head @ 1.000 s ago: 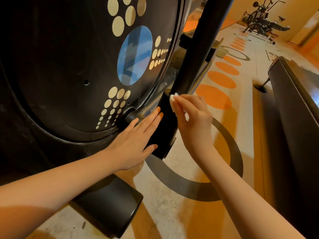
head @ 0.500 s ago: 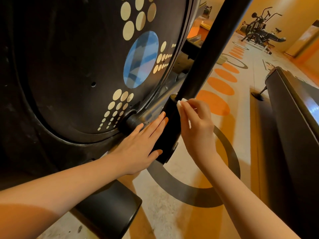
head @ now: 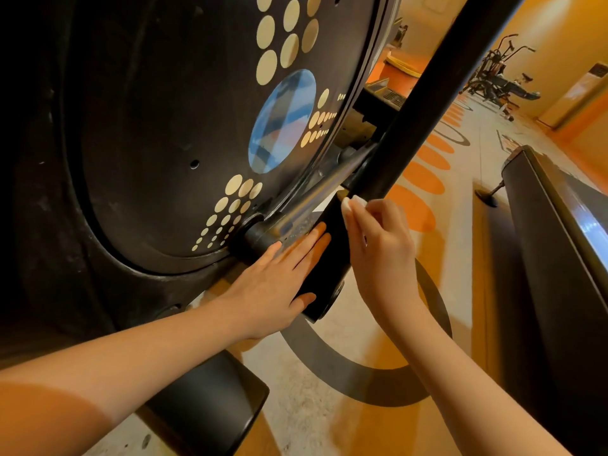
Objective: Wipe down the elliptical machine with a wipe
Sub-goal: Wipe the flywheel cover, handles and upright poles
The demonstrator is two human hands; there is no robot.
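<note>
The elliptical machine's black flywheel housing (head: 148, 143), marked with cream dots and a blue disc, fills the left. A black arm tube (head: 437, 103) runs diagonally down to a black end sleeve (head: 329, 258) joined to a silver crank bar (head: 316, 195). My left hand (head: 279, 274) lies flat with straight fingers against the sleeve and crank end. My right hand (head: 378, 245) pinches a small white wipe (head: 353, 203) and presses it on the top edge of the sleeve, where the tube enters it.
A black foot of the machine (head: 210, 399) sits on the floor below my left forearm. A dark bench-like rail (head: 559, 225) stands at the right. The floor carries orange dots and a grey ring (head: 362, 383). Exercise bikes (head: 496, 77) stand far back.
My right hand has slid the wipe slightly up along the sleeve toward the tube. The left hand stays flat on the sleeve. The view has moved closer.
</note>
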